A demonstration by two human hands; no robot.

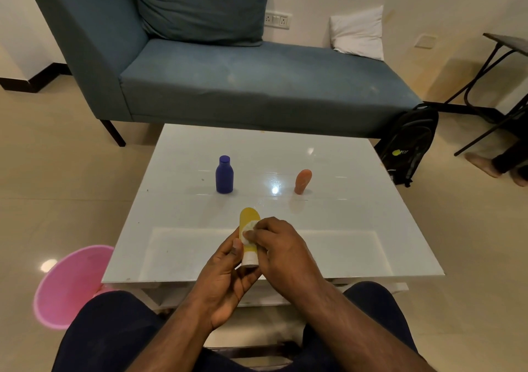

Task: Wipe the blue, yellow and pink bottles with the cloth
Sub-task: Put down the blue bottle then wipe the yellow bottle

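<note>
My left hand (225, 274) grips the yellow bottle (249, 218) with its white cap pointing toward me, just above the near part of the white table (357, 229). My right hand (281, 246) pinches a small white cloth (248, 230) and presses it against the bottle's side. The blue bottle (224, 175) stands upright at the table's middle left. Upright at the middle right stands the pink bottle (303, 181). Most of the cloth is hidden under my fingers.
A pink basket (68, 283) sits on the floor left of the table. A blue sofa (228, 80) stands behind the table, with a black backpack (408, 143) leaning at its right end. Another person's feet (485, 166) show at the far right.
</note>
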